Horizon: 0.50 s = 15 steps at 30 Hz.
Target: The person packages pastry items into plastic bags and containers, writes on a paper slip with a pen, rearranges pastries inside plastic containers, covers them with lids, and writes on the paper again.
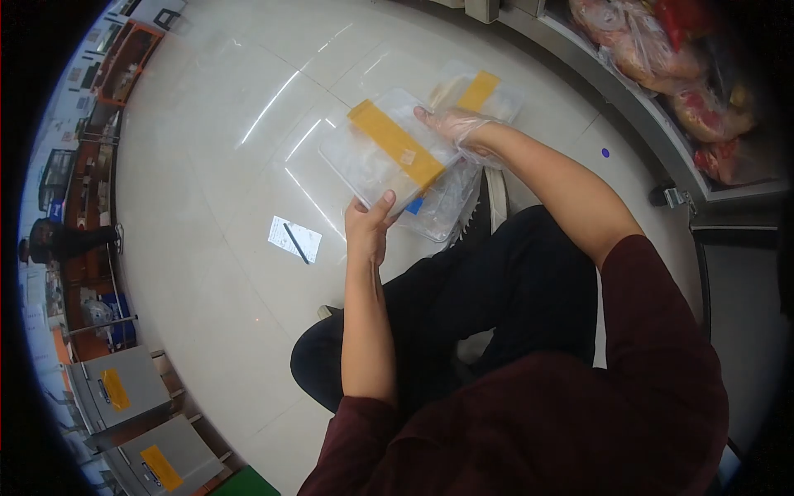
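Note:
A clear plastic food container (pixel 351 161) with a wide yellow strip of tape across its lid is held up in front of me, above the floor. My left hand (pixel 370 223) is bare and grips its near edge, thumb on top. On the far right edge, my right hand (pixel 457 128), in a thin clear plastic glove, is closed with its thumb over the lid. Behind that hand sits a second clear container (pixel 509 101), also yellow-taped. Under the held container lies another clear plastic container or wrap (pixel 438 219) with a blue patch. The contents are hard to make out.
A white paper (pixel 308 240) with a dark pen (pixel 295 244) lies on the tiled floor. At upper right, an open freezer or cabinet (pixel 703 186) holds bagged food (pixel 662 66). Grey boxes (pixel 124 388) with yellow tape stand at lower left; another person (pixel 66 241) is at far left.

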Each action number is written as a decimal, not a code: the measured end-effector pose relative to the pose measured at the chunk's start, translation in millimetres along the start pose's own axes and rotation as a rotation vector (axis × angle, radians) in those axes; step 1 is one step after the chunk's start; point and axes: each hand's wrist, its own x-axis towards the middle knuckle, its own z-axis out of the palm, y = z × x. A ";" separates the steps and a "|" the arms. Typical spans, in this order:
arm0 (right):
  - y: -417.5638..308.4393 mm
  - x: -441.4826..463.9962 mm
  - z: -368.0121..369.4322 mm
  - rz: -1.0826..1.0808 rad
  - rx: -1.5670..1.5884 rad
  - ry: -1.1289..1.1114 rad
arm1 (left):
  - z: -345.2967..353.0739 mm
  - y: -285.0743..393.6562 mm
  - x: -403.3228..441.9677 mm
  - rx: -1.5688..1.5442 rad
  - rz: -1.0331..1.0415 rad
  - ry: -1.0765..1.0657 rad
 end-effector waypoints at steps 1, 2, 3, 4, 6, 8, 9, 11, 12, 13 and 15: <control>1.6 0.8 -0.8 -0.016 0.008 0.002 | 1.2 -2.9 -1.6 0.029 -0.035 0.006; 5.2 -0.1 -4.3 -0.066 -0.069 -0.031 | 1.6 -8.2 -3.4 0.058 -0.071 0.012; 2.1 -10.9 -9.9 -0.116 -0.147 -0.063 | 1.6 -12.7 -5.2 0.086 -0.106 0.017; 0.3 -19.9 -15.7 -0.164 -0.228 -0.092 | -3.4 -12.6 -4.8 0.237 -0.194 0.016; 4.5 -25.8 -24.5 -0.232 -0.460 -0.113 | -17.4 -4.0 0.2 0.538 -0.363 0.008; 6.2 -26.5 -28.4 -0.221 -0.664 -0.135 | -18.3 -6.5 -1.0 0.435 -0.398 0.075; 1.5 -25.4 -29.8 -0.178 -0.751 -0.141 | -19.3 -9.7 -1.4 0.482 -0.413 0.053; -1.1 -19.8 -35.3 -0.206 -0.668 -0.068 | -22.2 -14.7 0.2 0.532 -0.434 0.028; 5.6 -11.8 -44.6 -0.271 -0.492 0.012 | -22.9 -15.8 2.1 0.538 -0.440 0.022; 12.5 -2.3 -56.6 -0.334 -0.316 0.091 | -23.4 -16.5 3.9 0.544 -0.446 0.016; 27.2 21.6 -93.5 -0.079 -0.390 0.405 | -20.4 -11.0 3.4 0.612 -0.480 0.037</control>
